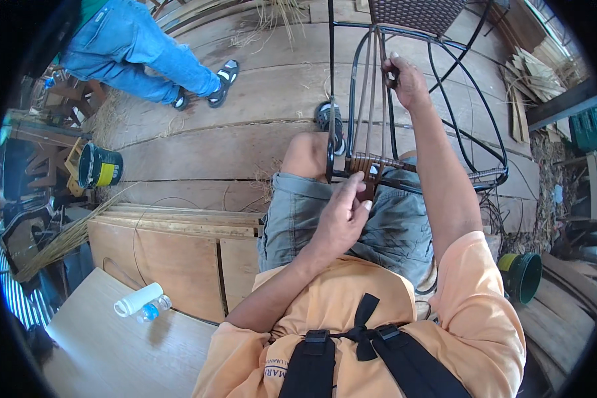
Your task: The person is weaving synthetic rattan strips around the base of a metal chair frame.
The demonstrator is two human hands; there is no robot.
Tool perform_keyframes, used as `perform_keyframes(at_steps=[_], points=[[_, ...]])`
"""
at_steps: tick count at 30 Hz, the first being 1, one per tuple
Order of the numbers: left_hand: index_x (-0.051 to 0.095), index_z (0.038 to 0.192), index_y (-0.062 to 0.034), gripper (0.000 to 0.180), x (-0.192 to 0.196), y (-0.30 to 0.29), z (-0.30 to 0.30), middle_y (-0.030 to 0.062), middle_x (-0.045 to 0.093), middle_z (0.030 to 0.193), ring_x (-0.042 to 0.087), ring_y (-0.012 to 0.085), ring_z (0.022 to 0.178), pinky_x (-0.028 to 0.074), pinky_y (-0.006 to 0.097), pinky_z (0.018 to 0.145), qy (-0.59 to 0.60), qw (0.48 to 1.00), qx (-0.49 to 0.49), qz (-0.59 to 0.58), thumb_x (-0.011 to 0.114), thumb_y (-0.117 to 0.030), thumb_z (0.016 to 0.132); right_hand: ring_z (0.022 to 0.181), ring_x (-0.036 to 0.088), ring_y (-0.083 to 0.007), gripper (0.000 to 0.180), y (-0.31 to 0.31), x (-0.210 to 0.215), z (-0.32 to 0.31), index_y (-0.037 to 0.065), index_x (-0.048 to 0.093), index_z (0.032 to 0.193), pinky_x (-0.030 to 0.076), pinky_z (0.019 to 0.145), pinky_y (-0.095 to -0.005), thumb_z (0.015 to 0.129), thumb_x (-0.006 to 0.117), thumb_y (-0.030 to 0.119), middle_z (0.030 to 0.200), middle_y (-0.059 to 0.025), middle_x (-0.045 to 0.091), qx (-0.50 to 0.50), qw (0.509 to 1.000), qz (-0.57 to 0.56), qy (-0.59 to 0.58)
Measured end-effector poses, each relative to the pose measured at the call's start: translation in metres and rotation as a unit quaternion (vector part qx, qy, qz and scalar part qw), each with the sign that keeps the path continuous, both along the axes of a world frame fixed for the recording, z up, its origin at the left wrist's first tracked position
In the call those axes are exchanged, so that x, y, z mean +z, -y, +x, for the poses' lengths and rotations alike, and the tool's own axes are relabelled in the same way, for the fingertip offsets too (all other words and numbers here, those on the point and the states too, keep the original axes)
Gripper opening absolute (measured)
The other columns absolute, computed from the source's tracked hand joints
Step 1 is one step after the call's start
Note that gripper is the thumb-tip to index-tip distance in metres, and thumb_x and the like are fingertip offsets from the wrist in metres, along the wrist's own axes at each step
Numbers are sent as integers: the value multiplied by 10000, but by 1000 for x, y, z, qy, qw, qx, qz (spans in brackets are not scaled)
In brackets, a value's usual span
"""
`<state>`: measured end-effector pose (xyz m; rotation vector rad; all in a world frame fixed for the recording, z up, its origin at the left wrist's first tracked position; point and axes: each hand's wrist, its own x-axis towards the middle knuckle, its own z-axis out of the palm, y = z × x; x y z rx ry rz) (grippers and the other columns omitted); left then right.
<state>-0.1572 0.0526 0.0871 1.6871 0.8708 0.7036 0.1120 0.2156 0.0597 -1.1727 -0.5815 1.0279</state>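
Weathered wooden floorboards run across the whole scene, littered with loose straw and fibre scraps, and the person sits on them with a black metal chair frame propped across the lap. Brown rattan strips run from the frame's near crossbar up toward its far end, close together in a narrow band.

The left hand rests at the near bar, fingers curled and pinched on the small woven patch where the strips wrap the bar. The right hand is stretched far out, closed around the upper ends of the strips and pulling them taut.

Judging by how things lie, the weaving looks to be at an early stage: only that short block of wrapping is finished at the near bar, and a handful of strands are strung lengthwise, while most of the frame to the right is bare metal loops (a seat panel already woven shows at the far end, though whether it belongs to this frame I cannot tell).

Near left, a plastic water bottle lies on a pale board. Farther left stands a dark bucket, and a green pot sits to the right. Another person's legs in blue jeans stand at the far left.
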Motion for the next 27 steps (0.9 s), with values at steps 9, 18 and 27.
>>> perform_keyframes(at_steps=[9,18,27], points=[[240,1322,55,636,-9,3,10,289,345,1240,418,404,1079,374,413,923,-50,995,-27,81,568,-112,803,726,493,-105,202,-2,-4,5,121,570,813,366,601,-269,876,535,310,753,20,569,16,999,-32,17],[208,1325,77,688,4,8,18,345,300,1247,351,472,1128,305,464,984,-135,982,-11,135,582,-142,789,692,491,-101,203,0,-1,1,106,576,815,375,577,-252,871,545,299,746,13,573,14,999,-32,25],[211,1322,84,652,-3,8,13,356,283,1263,332,473,1155,286,460,1002,-111,989,-20,92,547,-108,798,652,512,-96,221,-1,4,-4,74,601,784,393,527,-245,854,564,280,731,-9,603,-6,998,-33,49]])
